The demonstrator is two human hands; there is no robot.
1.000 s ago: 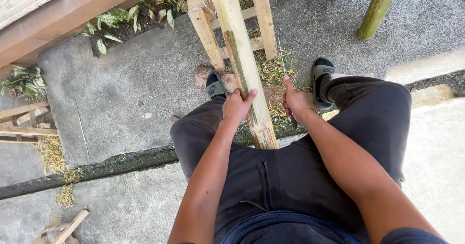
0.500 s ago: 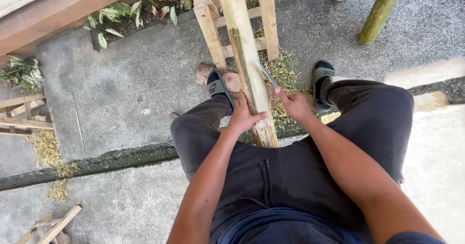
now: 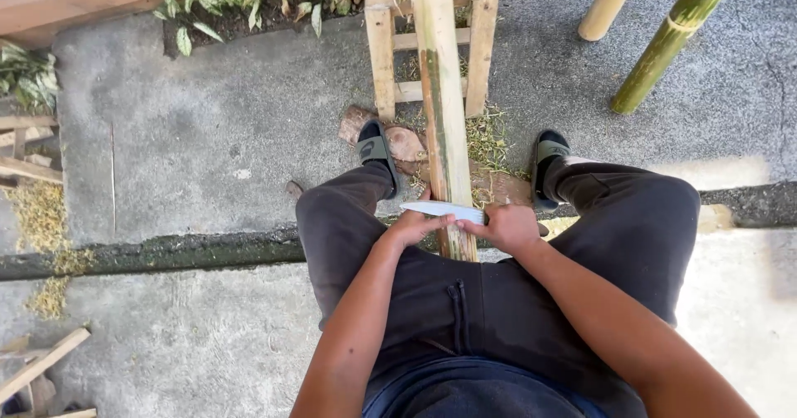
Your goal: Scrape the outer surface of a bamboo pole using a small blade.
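Gripping knife (image 3: 444, 210) across bamboo pole (image 3: 440, 111): right hand (image 3: 508, 227) handle, left hand (image 3: 413, 227) blade.

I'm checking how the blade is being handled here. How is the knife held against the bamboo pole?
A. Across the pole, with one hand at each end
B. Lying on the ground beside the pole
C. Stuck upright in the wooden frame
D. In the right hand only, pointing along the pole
A: the knife lies crosswise over the bamboo pole, with the left hand at its tip end and the right hand gripping the other end.
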